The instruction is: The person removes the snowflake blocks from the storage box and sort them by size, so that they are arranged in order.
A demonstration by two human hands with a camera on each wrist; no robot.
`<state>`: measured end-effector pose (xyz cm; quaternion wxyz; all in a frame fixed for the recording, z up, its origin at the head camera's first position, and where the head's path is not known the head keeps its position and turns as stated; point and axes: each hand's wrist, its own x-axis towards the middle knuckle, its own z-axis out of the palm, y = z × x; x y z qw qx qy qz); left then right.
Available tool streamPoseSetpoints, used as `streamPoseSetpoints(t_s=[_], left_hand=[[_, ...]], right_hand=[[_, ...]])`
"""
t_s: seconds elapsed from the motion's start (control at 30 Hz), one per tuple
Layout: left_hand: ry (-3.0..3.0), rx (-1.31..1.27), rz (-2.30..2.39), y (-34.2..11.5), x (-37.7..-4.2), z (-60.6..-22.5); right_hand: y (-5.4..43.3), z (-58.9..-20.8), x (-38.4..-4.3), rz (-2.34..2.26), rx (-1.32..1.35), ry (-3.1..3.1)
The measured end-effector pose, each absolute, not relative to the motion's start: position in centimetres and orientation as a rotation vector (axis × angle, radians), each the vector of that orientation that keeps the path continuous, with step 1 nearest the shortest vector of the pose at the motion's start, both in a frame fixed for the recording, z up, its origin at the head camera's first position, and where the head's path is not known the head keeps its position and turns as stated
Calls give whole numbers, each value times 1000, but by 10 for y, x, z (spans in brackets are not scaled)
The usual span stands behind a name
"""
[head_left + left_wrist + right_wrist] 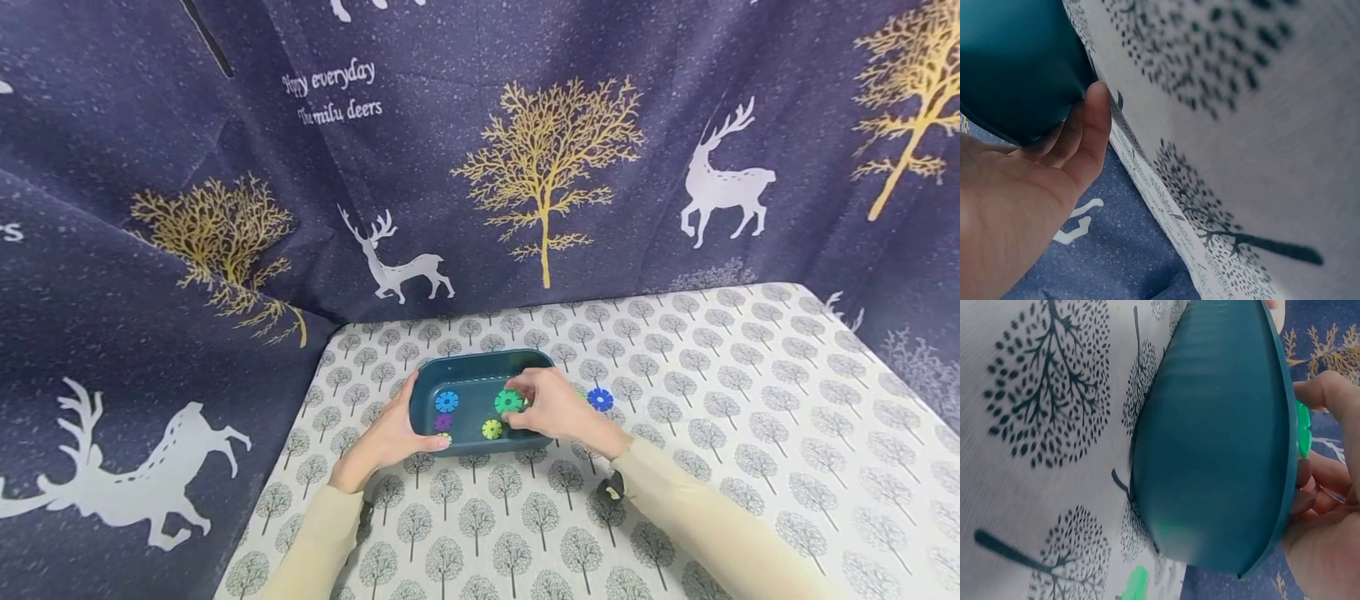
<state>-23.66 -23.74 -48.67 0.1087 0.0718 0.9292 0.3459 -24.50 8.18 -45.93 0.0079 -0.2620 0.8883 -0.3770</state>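
A dark teal plastic basin point(480, 367) stands on the table. My left hand point(386, 437) grips its left end, thumb over the front rim and fingers along the outer wall, as the left wrist view also shows. Over the basin's right part, my right hand point(558, 404) pinches a green notched plastic disc point(504, 403) between thumb and fingers. In the right wrist view this green disc point(1303, 430) shows just past the rim. Inside lie a light-blue disc point(447, 397), a purple disc point(443, 422) and a yellow-green disc point(492, 430); another yellowish disc point(446, 437) is partly hidden by my left thumb.
On the table right of the basin lies a dark-blue disc point(600, 393). A green piece point(1137, 582) shows beside the basin in the right wrist view. The tree-print tablecloth point(480, 533) meets a dark-blue curtain point(420, 200) at the back and left.
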Motion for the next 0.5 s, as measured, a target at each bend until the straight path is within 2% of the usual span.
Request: streamPoseSetpoints(t_s=[0.23,0.5], left_hand=[[2725,209,1024,-235,-236,-487],[2729,218,1028,-235,-235,-485]], right_hand=[[97,-459,-240,-1240,-747,2792],[117,-467,-235,-1299,-806,2908]])
